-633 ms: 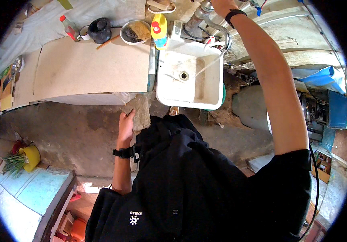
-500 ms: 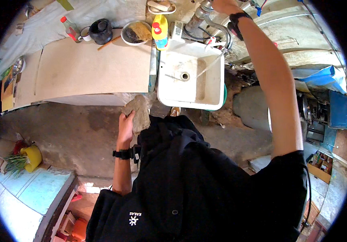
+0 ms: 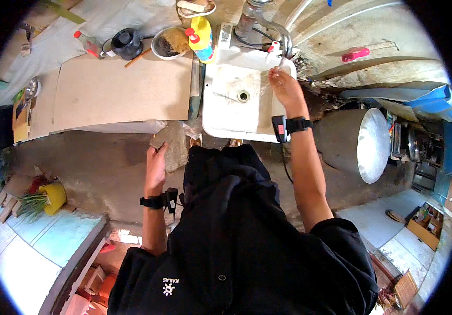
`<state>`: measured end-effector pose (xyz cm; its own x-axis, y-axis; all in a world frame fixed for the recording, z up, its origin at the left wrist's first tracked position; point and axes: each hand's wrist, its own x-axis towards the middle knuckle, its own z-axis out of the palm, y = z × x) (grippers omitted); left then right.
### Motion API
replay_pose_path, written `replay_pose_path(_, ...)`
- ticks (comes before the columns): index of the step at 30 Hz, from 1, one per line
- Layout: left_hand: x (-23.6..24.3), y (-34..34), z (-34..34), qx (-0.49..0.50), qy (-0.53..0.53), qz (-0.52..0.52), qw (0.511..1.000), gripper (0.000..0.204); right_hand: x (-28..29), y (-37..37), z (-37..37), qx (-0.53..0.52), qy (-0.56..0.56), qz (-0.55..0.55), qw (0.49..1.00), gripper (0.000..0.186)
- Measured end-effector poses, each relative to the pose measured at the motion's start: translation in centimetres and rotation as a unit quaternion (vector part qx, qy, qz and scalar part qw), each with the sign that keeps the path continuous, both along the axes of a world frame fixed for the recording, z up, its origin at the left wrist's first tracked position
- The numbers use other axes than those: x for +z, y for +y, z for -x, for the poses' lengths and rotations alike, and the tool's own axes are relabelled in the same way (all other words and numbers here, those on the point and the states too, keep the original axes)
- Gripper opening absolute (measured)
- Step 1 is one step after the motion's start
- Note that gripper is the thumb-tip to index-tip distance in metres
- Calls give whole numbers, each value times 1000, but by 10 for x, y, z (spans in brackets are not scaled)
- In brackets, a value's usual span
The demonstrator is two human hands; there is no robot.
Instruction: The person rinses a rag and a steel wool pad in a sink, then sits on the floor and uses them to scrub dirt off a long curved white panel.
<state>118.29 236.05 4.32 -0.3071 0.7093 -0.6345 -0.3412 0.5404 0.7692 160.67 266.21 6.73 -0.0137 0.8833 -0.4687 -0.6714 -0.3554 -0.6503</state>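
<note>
My left hand (image 3: 156,160) grips a grayish-brown, worn cloth (image 3: 172,149) that hangs below the counter's front edge. In the white sink (image 3: 220,113), under the small red-and-white tap (image 3: 273,48), is my right hand (image 3: 285,89), its fingers loosely bent and apparently holding nothing; whether water touches them is hard to tell. The drain (image 3: 243,95) lies left of that hand. A yellow bottle with a red cap (image 3: 203,47) stands at the sink's back left corner.
A cardboard-covered counter (image 3: 121,94) holds a bowl with a sponge (image 3: 176,39), a dark mortar (image 3: 127,46) and a red-capped bottle (image 3: 86,44). A large metal pot (image 3: 370,147) sits right of the sink. A yellow bucket (image 3: 52,199) with greens stands lower left.
My right hand has come down from the pipe fitting above the sink into the basin. My left hand still holds the cloth, slightly further left in the picture.
</note>
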Motion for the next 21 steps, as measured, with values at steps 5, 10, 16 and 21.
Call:
replay_pose_path(5,6,0,-29,17,-11,-4,1000,37,-27,-7,26,-1,3,-3,1000,12)
replay_pose_path(10,25,-28,-67,39,10,-34,999,39,-34,-19,35,24,-4,26,999,12)
replay_pose_path(16,27,-9,-96,9,-58,-58,997,42,-34,-19,39,48,-12,31,998,13)
replay_pose_path(21,14,97,-148,-38,-223,-56,972,40,-24,-21,32,62,-21,-6,998,17)
